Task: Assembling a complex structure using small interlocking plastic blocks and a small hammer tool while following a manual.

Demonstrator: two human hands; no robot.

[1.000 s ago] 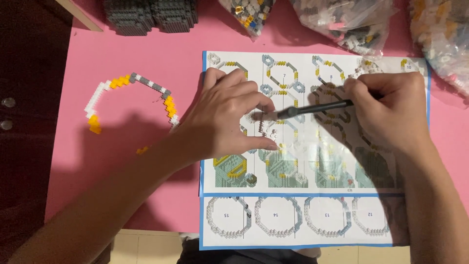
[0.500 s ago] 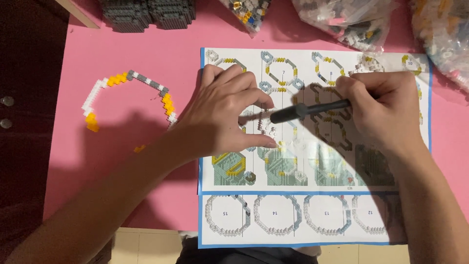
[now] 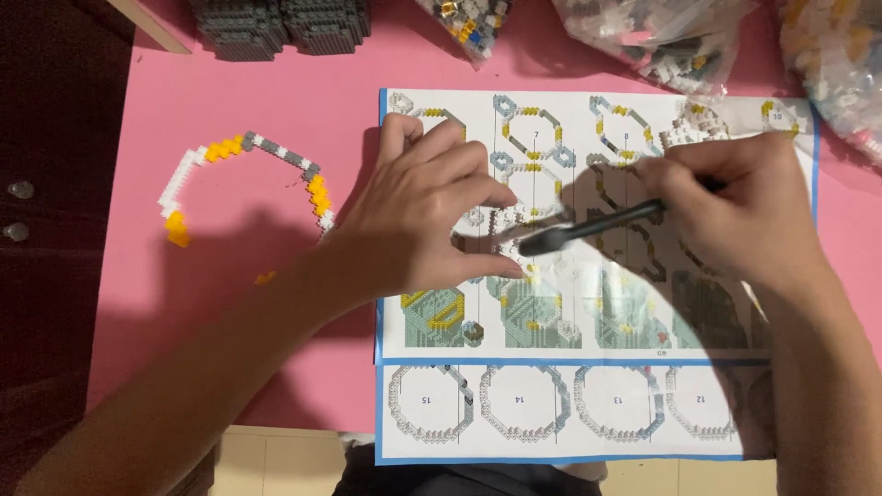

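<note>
My left hand (image 3: 423, 220) rests on a printed instruction sheet (image 3: 570, 404), thumb and fingers closed around a small cluster of white bricks (image 3: 508, 230). My right hand (image 3: 744, 211) grips a black pen-like tool (image 3: 597, 225), which points left with its tip beside that cluster. A curved chain of white, yellow and grey bricks (image 3: 248, 152) lies on the pink table (image 3: 230, 349) to the left of my left hand.
Grey brick stacks (image 3: 280, 23) sit at the back edge. Clear bags of loose bricks (image 3: 661, 37) lie along the back and at the right corner (image 3: 836, 55). A small yellow piece (image 3: 265, 276) lies near my left wrist. Dark wood (image 3: 46, 230) borders the table's left.
The tool's tip has slid a little right and down, staying next to the white cluster. My left hand has kept its place on the sheet.
</note>
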